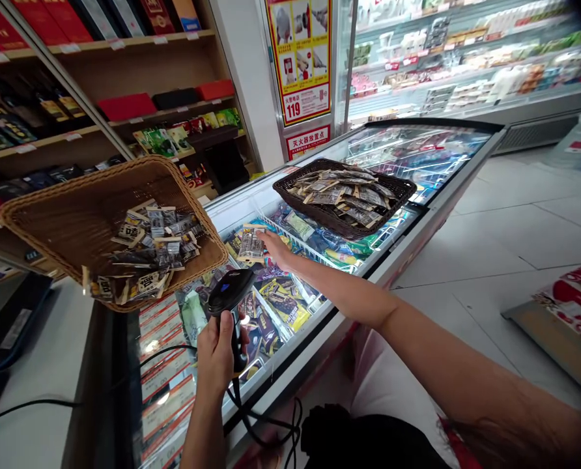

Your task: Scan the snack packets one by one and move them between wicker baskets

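My left hand [215, 352] is wrapped round the grip of a black handheld barcode scanner [230, 290], its cable hanging below. In front of the scanner's head, my right hand [275, 249] pinches a small snack packet [251, 243] with a clear middle and tan ends. To the left, a tan wicker basket [66, 228] is tilted and holds several similar packets [166, 238]. A dark brown woven basket [314, 218] heaped with more packets [349, 189] rests on the freezer's glass top, beyond my right hand.
Under the hands runs a glass-topped chest freezer [271, 391] with frozen goods inside. Shelves [139, 42] with boxes and bottles stand at the left, near a pale counter [51, 391]. A lit refrigerated display [441, 65] is at the back. Scanner cable [266, 420] loops by the freezer's front edge.
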Motion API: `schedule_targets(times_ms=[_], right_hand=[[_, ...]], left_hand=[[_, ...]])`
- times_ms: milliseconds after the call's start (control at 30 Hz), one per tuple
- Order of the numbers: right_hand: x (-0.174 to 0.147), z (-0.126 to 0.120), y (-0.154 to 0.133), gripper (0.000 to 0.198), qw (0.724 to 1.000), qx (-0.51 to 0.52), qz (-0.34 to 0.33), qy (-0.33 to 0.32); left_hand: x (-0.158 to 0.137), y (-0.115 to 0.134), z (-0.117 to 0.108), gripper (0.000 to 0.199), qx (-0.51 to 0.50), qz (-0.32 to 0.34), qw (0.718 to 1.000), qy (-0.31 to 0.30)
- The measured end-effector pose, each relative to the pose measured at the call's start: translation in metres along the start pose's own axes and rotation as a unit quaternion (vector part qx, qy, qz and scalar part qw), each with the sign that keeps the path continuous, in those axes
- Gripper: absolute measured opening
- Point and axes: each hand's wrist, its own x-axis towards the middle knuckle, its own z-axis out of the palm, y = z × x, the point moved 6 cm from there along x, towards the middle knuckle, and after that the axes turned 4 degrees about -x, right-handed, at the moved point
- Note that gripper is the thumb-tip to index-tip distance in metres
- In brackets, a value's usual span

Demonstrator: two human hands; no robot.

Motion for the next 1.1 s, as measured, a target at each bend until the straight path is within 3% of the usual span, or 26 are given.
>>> schedule_targets(times_ms=[133,267,367,467,600,700,767,833,967,1033,1100], right_hand=[[-0.002,-0.003,0.001,0.044,0.999,0.011,0.028,0.009],[-0.002,0.002,-0.001,0.020,0.999,0.014,0.050,-0.006],[0.008,-0.004,-0.011,0.009,0.997,0.050,0.053,0.040],[0.030,-0.025,-0.041,0.010,0.985,0.118,0.034,0.120],[0.066,-0.061,-0.101,0.021,0.953,0.197,-0.008,0.231],[0.082,-0.067,-0.121,0.019,0.946,0.199,0.011,0.255],[0.081,-0.050,-0.114,0.019,0.958,0.181,0.024,0.222],[0.072,-0.017,-0.096,0.021,0.975,0.155,0.015,0.160],[0.040,0.075,-0.050,0.017,0.998,0.006,-0.048,-0.028],[0.027,0.129,-0.031,0.010,0.981,-0.085,-0.083,-0.151],[0.020,0.179,-0.019,0.005,0.951,-0.158,-0.121,-0.235]], left_hand=[[-0.001,0.006,0.001,0.056,-0.013,0.009,1.000,-0.002],[0.001,-0.002,-0.002,0.059,-0.023,-0.014,1.000,0.001],[0.004,-0.009,-0.005,0.060,-0.021,-0.020,1.000,0.011],[0.004,-0.008,-0.007,0.061,-0.019,-0.015,0.999,0.030],[0.000,-0.001,-0.005,0.061,-0.039,-0.017,0.999,0.033],[-0.001,0.000,-0.005,0.059,-0.057,-0.013,0.998,0.035],[-0.001,-0.002,-0.007,0.061,-0.067,-0.010,0.997,0.041],[-0.002,-0.002,-0.010,0.063,-0.084,-0.006,0.995,0.059],[-0.007,0.005,-0.019,0.061,-0.155,0.013,0.979,0.128],[-0.010,0.009,-0.022,0.062,-0.193,0.020,0.968,0.157],[-0.012,0.011,-0.026,0.064,-0.220,0.028,0.958,0.179]])
